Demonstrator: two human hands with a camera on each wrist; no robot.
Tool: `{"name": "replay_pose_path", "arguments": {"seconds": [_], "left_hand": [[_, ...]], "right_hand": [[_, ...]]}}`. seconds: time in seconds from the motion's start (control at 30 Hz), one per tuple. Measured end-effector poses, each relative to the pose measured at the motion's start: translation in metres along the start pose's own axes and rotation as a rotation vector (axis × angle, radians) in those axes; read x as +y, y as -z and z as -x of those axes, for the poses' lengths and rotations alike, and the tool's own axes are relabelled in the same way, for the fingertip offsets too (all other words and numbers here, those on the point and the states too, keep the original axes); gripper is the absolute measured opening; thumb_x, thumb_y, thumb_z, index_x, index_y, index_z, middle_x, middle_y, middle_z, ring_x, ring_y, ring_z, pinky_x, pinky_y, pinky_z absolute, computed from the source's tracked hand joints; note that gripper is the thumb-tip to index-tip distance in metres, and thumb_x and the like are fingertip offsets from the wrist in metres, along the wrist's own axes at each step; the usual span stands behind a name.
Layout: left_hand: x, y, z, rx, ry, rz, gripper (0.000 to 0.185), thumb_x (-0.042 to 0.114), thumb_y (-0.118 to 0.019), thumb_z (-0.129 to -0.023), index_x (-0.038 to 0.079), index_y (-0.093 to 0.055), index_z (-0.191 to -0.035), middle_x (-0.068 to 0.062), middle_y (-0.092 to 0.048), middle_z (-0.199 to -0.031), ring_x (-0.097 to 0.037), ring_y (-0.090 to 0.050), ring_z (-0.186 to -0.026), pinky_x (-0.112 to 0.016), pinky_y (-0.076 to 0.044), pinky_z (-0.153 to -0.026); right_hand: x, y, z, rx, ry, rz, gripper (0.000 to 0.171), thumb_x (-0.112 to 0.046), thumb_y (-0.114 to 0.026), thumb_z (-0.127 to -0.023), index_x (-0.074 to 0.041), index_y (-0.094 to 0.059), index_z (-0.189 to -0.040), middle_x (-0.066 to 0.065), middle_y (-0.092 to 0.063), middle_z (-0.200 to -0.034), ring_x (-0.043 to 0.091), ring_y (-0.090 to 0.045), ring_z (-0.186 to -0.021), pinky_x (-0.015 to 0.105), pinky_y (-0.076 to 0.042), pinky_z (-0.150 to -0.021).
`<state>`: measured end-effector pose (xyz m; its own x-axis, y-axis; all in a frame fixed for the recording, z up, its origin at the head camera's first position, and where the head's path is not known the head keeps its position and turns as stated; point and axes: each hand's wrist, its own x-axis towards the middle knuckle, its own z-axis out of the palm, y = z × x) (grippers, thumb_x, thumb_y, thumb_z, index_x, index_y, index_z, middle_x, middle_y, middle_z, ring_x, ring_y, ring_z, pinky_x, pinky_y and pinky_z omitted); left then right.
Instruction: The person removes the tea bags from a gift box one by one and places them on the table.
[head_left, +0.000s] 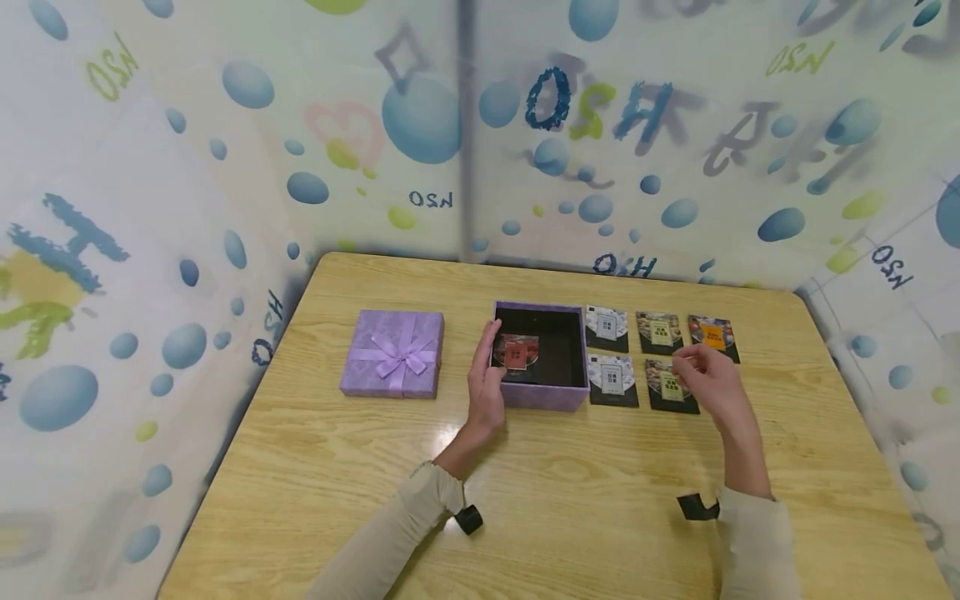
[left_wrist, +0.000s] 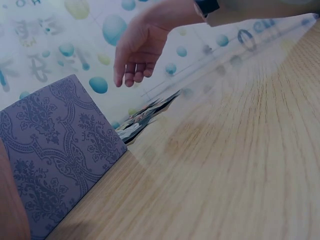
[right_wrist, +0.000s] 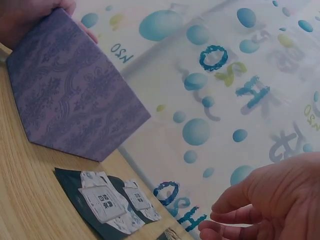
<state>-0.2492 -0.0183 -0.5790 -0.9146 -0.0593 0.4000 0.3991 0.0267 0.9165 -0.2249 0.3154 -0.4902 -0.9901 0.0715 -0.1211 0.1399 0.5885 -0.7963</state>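
Note:
My left hand (head_left: pixel 486 396) lies along the left side of a purple patterned box (head_left: pixel 543 397), fingers straight beside its wall and thumb at the near corner. The box stands without its lid, black inside, and a packet with a red label (head_left: pixel 516 354) sits in its left part. Over the packets to the right hovers my right hand (head_left: pixel 712 383), fingers loosely bent, holding nothing. Below its fingertips lies a green-labelled packet (head_left: pixel 670 385). The left wrist view shows a gap between that right hand (left_wrist: pixel 142 50) and the packets (left_wrist: pixel 142 120).
A purple lid with a ribbon bow (head_left: pixel 397 354) rests left of the box. Two white-labelled packets (head_left: pixel 611 379) lie beside the box's right wall. Farther right are another green-labelled packet (head_left: pixel 660 332) and an orange-labelled one (head_left: pixel 714 335). A patterned wall borders the wooden table (head_left: pixel 585 500).

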Motion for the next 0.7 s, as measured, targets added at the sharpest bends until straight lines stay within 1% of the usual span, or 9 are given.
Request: {"name": "replay_pose_path", "arguments": {"seconds": [0.13, 0.27, 0.37, 0.47, 0.57, 0.7], "left_hand": [[0.0, 0.001, 0.0, 0.005, -0.003, -0.001, 0.077, -0.005, -0.032, -0.086, 0.011, -0.041, -0.161, -0.019, -0.029, -0.169, -0.023, -0.021, -0.159, -0.041, -0.022, -0.124], [0.001, 0.001, 0.001, 0.008, -0.015, 0.011, 0.076, -0.006, -0.032, -0.086, 0.009, -0.041, -0.16, -0.017, -0.031, -0.169, -0.025, -0.022, -0.159, -0.037, -0.021, -0.124], [0.001, 0.0, 0.001, -0.002, -0.011, 0.013, 0.076, -0.006, -0.032, -0.087, 0.01, -0.041, -0.161, -0.013, -0.031, -0.17, -0.024, -0.021, -0.159, -0.039, -0.021, -0.124], [0.001, -0.001, 0.003, -0.013, 0.0, 0.011, 0.077, -0.005, -0.032, -0.087, 0.013, -0.04, -0.162, -0.01, -0.029, -0.171, -0.022, -0.02, -0.159, -0.043, -0.022, -0.124], [0.001, 0.0, 0.003, -0.015, 0.001, 0.012, 0.077, -0.005, -0.032, -0.088, 0.014, -0.039, -0.162, -0.011, -0.028, -0.171, -0.022, -0.019, -0.159, -0.045, -0.022, -0.124], [0.001, 0.001, 0.002, -0.001, -0.017, 0.016, 0.077, -0.005, -0.032, -0.087, 0.011, -0.04, -0.161, -0.014, -0.03, -0.17, -0.028, -0.02, -0.159, -0.041, -0.021, -0.125]], "right_hand": [[-0.007, -0.007, -0.001, 0.013, 0.031, 0.011, 0.04, -0.023, -0.052, -0.109, 0.01, -0.056, -0.131, 0.025, -0.063, -0.111, 0.025, -0.065, -0.089, 0.029, -0.056, -0.072], [-0.015, -0.016, 0.0, 0.024, 0.073, -0.009, 0.037, -0.021, -0.054, -0.109, 0.009, -0.057, -0.13, 0.025, -0.063, -0.111, 0.02, -0.063, -0.087, 0.027, -0.053, -0.07], [-0.021, -0.022, 0.002, 0.024, 0.107, -0.037, 0.035, -0.02, -0.055, -0.108, 0.008, -0.058, -0.128, 0.024, -0.064, -0.108, 0.013, -0.061, -0.082, 0.026, -0.052, -0.067], [-0.027, -0.029, 0.005, 0.003, 0.142, -0.074, 0.032, -0.017, -0.055, -0.108, 0.009, -0.058, -0.127, 0.024, -0.064, -0.106, 0.008, -0.062, -0.079, 0.025, -0.054, -0.068], [-0.034, -0.037, 0.005, -0.027, 0.173, -0.086, 0.031, -0.016, -0.056, -0.108, 0.008, -0.059, -0.126, 0.023, -0.064, -0.107, 0.008, -0.063, -0.081, 0.025, -0.054, -0.071], [-0.044, -0.048, 0.0, -0.066, 0.211, -0.073, 0.031, -0.017, -0.056, -0.108, 0.006, -0.06, -0.127, 0.023, -0.067, -0.107, 0.016, -0.064, -0.084, 0.027, -0.052, -0.07]]}}
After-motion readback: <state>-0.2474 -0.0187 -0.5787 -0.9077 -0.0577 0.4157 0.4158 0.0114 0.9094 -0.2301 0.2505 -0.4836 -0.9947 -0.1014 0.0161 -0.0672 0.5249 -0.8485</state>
